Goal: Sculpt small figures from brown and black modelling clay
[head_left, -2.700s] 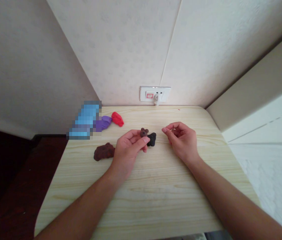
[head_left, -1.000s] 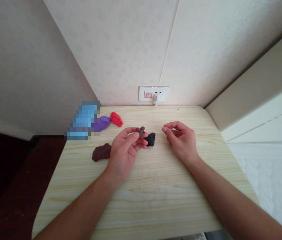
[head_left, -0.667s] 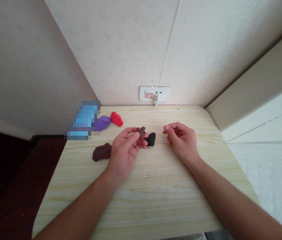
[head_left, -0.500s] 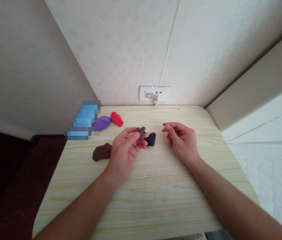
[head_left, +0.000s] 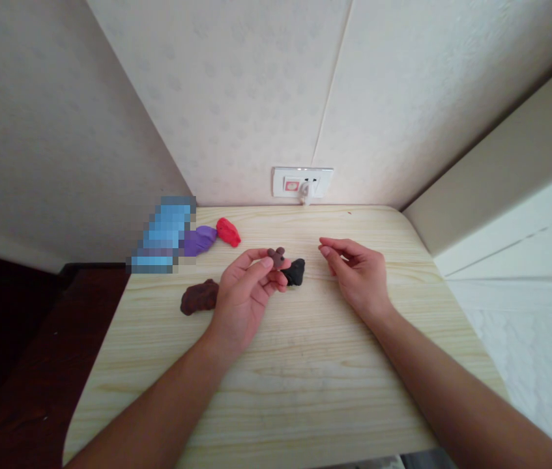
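Note:
My left hand rests on the pale wooden table, its thumb and fingertips closed on a small brown clay piece with two round bumps on top. Just right of those fingertips a black clay lump lies on the table. My right hand rests a little further right. Its thumb is pressed against its forefinger in a pinch, and what is between them, if anything, is too small to see.
A dark brown clay lump lies left of my left hand. At the back left are a purple lump, a red lump and a blurred blue object. A wall socket sits above the table's far edge. A bed lies on the right.
My left hand has turned the brown clay piece slightly and shifted a little left. The right hand's fingers have stretched out somewhat while staying pinched.

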The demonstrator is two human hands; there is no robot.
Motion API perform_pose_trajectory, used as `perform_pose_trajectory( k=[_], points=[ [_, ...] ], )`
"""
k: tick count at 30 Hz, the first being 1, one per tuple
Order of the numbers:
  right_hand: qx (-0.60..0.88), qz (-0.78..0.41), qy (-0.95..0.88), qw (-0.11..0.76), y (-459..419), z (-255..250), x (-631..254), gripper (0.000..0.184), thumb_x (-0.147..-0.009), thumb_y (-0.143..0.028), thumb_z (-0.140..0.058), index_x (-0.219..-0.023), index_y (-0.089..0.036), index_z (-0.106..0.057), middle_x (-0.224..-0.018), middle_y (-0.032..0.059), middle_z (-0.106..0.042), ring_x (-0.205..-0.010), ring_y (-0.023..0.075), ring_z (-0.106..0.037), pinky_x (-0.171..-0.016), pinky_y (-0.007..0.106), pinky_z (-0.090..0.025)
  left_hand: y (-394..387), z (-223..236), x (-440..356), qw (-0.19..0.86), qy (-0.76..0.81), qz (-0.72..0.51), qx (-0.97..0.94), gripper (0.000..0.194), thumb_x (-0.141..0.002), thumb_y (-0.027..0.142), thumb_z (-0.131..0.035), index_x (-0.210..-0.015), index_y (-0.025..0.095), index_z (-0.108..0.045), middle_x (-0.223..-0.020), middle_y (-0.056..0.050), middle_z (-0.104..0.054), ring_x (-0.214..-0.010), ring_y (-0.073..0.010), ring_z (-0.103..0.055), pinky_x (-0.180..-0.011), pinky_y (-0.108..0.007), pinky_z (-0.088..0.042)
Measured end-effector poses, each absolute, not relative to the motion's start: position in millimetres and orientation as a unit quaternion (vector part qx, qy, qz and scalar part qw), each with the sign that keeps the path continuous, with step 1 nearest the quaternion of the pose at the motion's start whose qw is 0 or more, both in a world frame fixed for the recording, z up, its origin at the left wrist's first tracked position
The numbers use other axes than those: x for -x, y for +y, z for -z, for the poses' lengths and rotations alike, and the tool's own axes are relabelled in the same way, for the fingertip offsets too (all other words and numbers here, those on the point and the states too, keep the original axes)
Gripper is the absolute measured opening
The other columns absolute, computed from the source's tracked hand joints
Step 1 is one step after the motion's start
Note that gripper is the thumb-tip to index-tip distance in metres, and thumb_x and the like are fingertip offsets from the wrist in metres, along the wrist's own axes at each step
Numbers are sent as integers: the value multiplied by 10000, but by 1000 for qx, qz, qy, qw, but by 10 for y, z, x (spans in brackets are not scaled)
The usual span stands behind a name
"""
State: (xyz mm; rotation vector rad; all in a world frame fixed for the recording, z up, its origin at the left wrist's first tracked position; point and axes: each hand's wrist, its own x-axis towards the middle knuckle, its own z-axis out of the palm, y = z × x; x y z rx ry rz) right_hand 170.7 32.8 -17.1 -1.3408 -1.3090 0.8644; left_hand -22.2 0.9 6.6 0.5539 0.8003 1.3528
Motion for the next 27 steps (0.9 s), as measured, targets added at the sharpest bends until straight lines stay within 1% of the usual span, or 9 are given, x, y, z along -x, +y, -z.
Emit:
perform_pose_trajectory(
  k=[3,6,8,10,12,15,19,23,27],
  points=[
    [557,-378,-534,512,332,154,-1708,261,-884,-404,-724,-1005,-183,-792,-746,25,-703,-533,102,-493,-494,252,-387,10,-61,222,674,355,-600,-246,182,-792,226,-762,-907,117,-671,-851,-107,-779,-631,-128,-654,-615,-246,-515],
    [543,-397,-540,506,332,137,-1716,312,-925,-468,-672,-848,-173,-740,-616,-6,-611,-518,103,-481,-490,248,-370,8,-56,221,674,354,-600,-246,177,-797,224,-758,-910,120,-671,-851,-106,-779,-631,-129,-654,-614,-246,-513],
    [537,-404,-545,501,330,128,-1716,364,-940,-497,-647,-778,-175,-694,-569,-18,-569,-501,100,-463,-481,247,-354,7,-56,221,674,355,-600,-246,175,-795,224,-758,-907,122,-670,-846,-103,-778,-627,-127,-651,-611,-246,-511],
    [533,-410,-541,505,331,123,-1708,357,-913,-504,-686,-766,-180,-667,-561,-25,-560,-489,97,-449,-468,246,-336,5,-59,223,673,356,-600,-245,176,-792,223,-760,-905,123,-670,-846,-102,-778,-626,-126,-649,-611,-246,-509],
    [528,-413,-533,516,335,124,-1697,331,-846,-486,-769,-771,-186,-652,-568,-35,-557,-485,94,-442,-460,244,-325,2,-63,227,673,357,-600,-246,178,-793,222,-760,-911,123,-670,-853,-102,-778,-627,-125,-646,-612,-246,-507],
    [523,-406,-530,529,340,137,-1688,297,-785,-435,-832,-787,-190,-666,-596,-35,-576,-498,96,-456,-469,248,-339,-4,-68,231,672,359,-598,-247,181,-794,225,-759,-914,122,-671,-854,-102,-777,-628,-125,-644,-615,-249,-505],
    [530,-398,-535,524,334,157,-1696,252,-796,-410,-822,-795,-185,-708,-605,-24,-600,-504,96,-457,-472,251,-336,-2,-68,224,673,362,-597,-244,184,-784,227,-766,-902,124,-670,-842,-102,-777,-625,-126,-642,-616,-250,-502],
    [539,-397,-534,515,321,146,-1699,270,-791,-434,-822,-793,-181,-728,-573,-28,-582,-493,98,-437,-462,250,-318,5,-68,215,673,360,-597,-247,185,-783,228,-767,-899,123,-669,-842,-101,-777,-622,-125,-638,-615,-252,-499],
    [551,-397,-542,495,309,105,-1694,332,-860,-503,-744,-810,-175,-742,-526,-30,-540,-475,106,-437,-456,250,-317,3,-77,214,672,365,-596,-247,188,-777,233,-770,-894,125,-670,-844,-99,-774,-619,-126,-632,-613,-256,-493]
  ],
)
